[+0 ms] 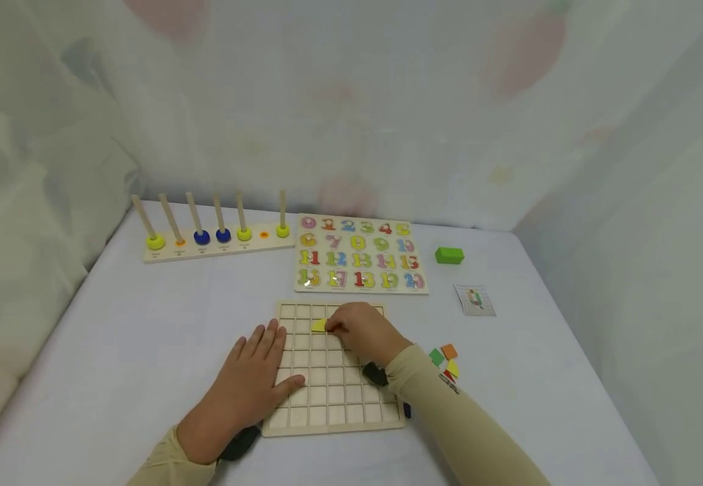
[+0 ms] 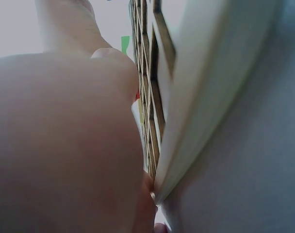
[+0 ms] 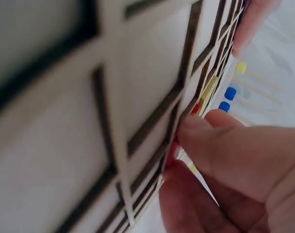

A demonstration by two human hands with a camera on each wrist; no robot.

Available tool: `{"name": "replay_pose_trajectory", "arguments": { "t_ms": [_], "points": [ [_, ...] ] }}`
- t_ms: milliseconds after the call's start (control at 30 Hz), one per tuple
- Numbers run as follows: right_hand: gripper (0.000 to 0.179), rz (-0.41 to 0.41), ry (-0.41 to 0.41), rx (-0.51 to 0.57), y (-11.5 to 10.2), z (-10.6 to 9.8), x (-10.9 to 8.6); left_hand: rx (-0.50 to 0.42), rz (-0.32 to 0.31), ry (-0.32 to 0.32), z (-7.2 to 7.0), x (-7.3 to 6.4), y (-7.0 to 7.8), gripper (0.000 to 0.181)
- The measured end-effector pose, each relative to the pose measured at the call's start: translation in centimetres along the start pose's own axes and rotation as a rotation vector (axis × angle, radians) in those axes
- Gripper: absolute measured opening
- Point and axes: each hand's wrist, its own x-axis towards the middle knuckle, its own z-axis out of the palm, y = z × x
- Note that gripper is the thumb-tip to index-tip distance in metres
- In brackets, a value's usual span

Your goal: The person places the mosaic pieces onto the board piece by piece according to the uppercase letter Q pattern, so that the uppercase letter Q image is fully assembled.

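A wooden grid board (image 1: 317,412) lies flat in front of me. My left hand (image 1: 248,381) rests on its left edge, fingers spread and thumb over the cells. At the upper part of the grid, my right hand (image 1: 366,331) pinches a small red piece (image 3: 172,153) between thumb and fingers, low against the cells. Most of this red piece is hidden behind the fingertips. Just left of it sits a yellow piece (image 1: 318,326) with a slanted or curved edge, lying in the grid. In the left wrist view the board's side rim (image 2: 201,97) runs beside the left hand.
Behind the board lies a number puzzle (image 1: 360,253), with a peg counting stand (image 1: 217,252) to its left. At right are a green block (image 1: 450,255), a picture card (image 1: 475,300), and loose green (image 1: 436,357), orange (image 1: 449,351) and yellow (image 1: 452,368) pieces by the right sleeve.
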Motion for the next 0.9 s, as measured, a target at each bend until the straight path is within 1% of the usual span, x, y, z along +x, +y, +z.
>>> {"name": "replay_pose_trajectory", "arguments": {
  "t_ms": [100, 200, 267, 300, 400, 467, 533, 600, 700, 767, 900],
  "points": [
    [0.018, 0.027, 0.001, -0.031, -0.2, -0.4, -0.4, -0.002, -0.002, 0.001, 0.1, 0.1, 0.1, 0.097],
    [0.021, 0.080, 0.049, -0.021, -0.3, -1.2, -1.9, 0.000, -0.003, -0.006, 0.2, 0.3, 0.2, 0.098],
    [0.024, 0.116, 0.112, 0.008, -0.1, -1.8, -3.7, 0.001, 0.001, -0.006, 0.2, 0.4, 0.4, 0.098],
    [0.024, 0.126, 0.146, 0.028, 0.1, -2.0, -4.7, -0.007, 0.008, 0.000, 0.5, 0.6, 0.3, 0.098],
    [0.027, 0.154, 0.233, 0.055, 0.9, -2.9, -7.9, -0.018, 0.020, 0.004, 0.4, 0.8, 0.5, 0.099],
    [0.029, 0.200, 0.282, 0.058, 1.7, -3.4, -10.0, -0.015, 0.024, 0.003, 0.4, 0.8, 0.5, 0.099],
    [0.030, 0.268, 0.313, 0.053, 2.4, -3.7, -11.8, -0.004, 0.020, -0.007, 0.3, 0.8, 0.6, 0.098],
    [0.033, 0.352, 0.321, 0.071, 3.1, -4.0, -13.4, 0.002, 0.013, -0.013, 0.5, 0.7, 0.4, 0.098],
    [0.036, 0.456, 0.314, 0.089, 4.2, -3.9, -15.2, 0.009, 0.002, -0.019, 0.6, 0.5, 0.1, 0.099],
    [0.036, 0.506, 0.306, 0.084, 4.9, -3.8, -16.0, 0.005, -0.004, -0.020, 0.5, 0.4, -0.1, 0.100],
    [0.033, 0.553, 0.318, -0.005, 6.4, -3.5, -17.1, -0.001, -0.008, -0.021, 0.6, 0.4, -0.4, 0.101]
  ]
}}
